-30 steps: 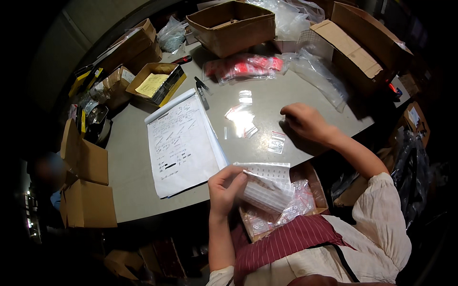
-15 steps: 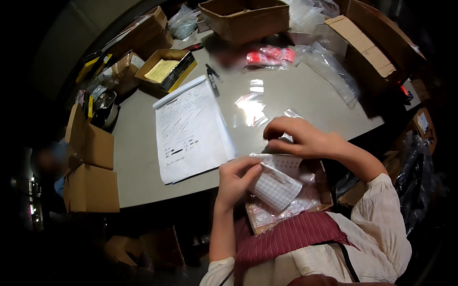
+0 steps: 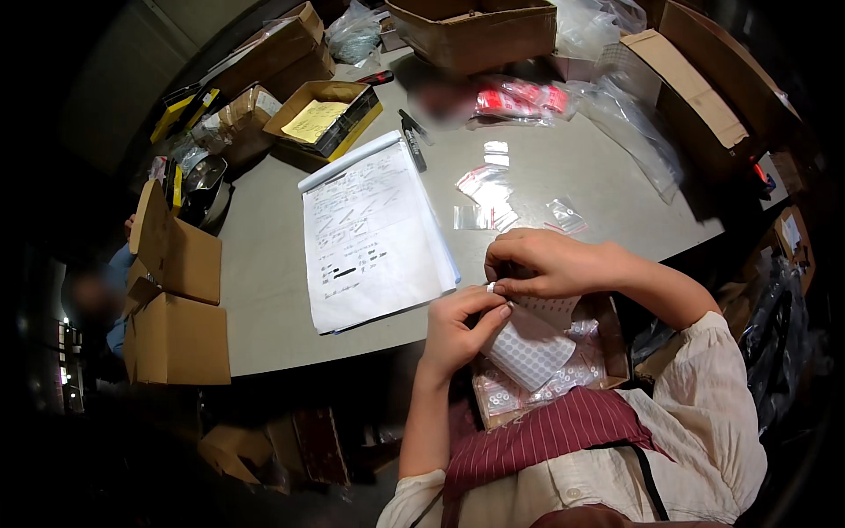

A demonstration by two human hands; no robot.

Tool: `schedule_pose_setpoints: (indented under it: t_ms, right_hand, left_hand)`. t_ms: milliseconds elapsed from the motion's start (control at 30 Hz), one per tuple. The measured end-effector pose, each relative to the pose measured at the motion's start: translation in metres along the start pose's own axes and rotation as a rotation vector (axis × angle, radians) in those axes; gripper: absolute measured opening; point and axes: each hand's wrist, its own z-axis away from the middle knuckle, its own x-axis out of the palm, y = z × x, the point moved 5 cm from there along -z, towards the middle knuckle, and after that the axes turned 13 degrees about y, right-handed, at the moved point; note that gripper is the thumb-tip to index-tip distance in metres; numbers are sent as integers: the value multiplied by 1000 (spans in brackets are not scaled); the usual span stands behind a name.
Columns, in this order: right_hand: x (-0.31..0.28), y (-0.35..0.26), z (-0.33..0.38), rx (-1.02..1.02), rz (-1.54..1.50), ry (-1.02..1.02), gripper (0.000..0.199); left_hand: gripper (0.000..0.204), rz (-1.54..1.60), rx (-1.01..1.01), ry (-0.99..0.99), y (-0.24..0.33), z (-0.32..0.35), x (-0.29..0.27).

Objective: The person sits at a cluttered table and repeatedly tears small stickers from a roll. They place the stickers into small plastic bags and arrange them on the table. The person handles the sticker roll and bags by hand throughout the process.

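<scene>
A white sheet of small round stickers [image 3: 531,350] slants down over an open cardboard box [image 3: 619,352] at my lap. My left hand [image 3: 465,327] grips the sheet's upper left corner between thumb and fingers. Close beside it, my right hand [image 3: 550,264] is closed, its thumb and fingertips pinching at the sheet's top edge. Anything small between those fingertips is hidden. Inside the box lie clear bags of small washers [image 3: 572,378]. A small clear zip bag [image 3: 565,215] holding a ring-shaped piece rests on the table just beyond my right hand.
Several flat zip bags [image 3: 486,189] lie mid-table. A notepad [image 3: 374,238] with handwriting is left of them, with a black marker [image 3: 412,145] beside it. Red packets [image 3: 524,99], a shallow box [image 3: 321,123] and larger cartons [image 3: 475,35] ring the table. Another person's sleeve [image 3: 117,304] shows far left.
My right hand has come down to the sheet's top edge, beside my left fingers. A shiny piece under it no longer shows. The whole view has shifted slightly.
</scene>
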Motion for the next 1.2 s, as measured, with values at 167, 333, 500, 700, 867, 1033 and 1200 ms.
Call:
schedule_pose_setpoints:
  t_ms: [167, 333, 500, 700, 867, 1033, 1200]
  right_hand:
    - [-1, 0, 2, -40, -34, 45, 21]
    - [-37, 1, 6, -295, 31, 228, 18]
    - [-80, 77, 20, -199, 293, 85, 28]
    - [-86, 74, 63, 126, 661, 205, 37]
    - [-96, 64, 72, 240, 340, 283, 21]
    - [-96, 85, 62, 483, -42, 140, 18]
    - [-95, 74, 54, -5, 26, 94, 19]
  left_hand:
    - [9, 14, -18, 1, -1, -1, -1]
    - [10, 18, -54, 60, 2, -1, -3]
    - [12, 15, -65, 46, -1, 1, -2]
    - [13, 53, -95, 86, -7, 4, -3]
    - [14, 55, -125, 109, -11, 6, -4]
    - [14, 50, -131, 100, -4, 4, -4]
    - [14, 54, -80, 106, -4, 5, -3]
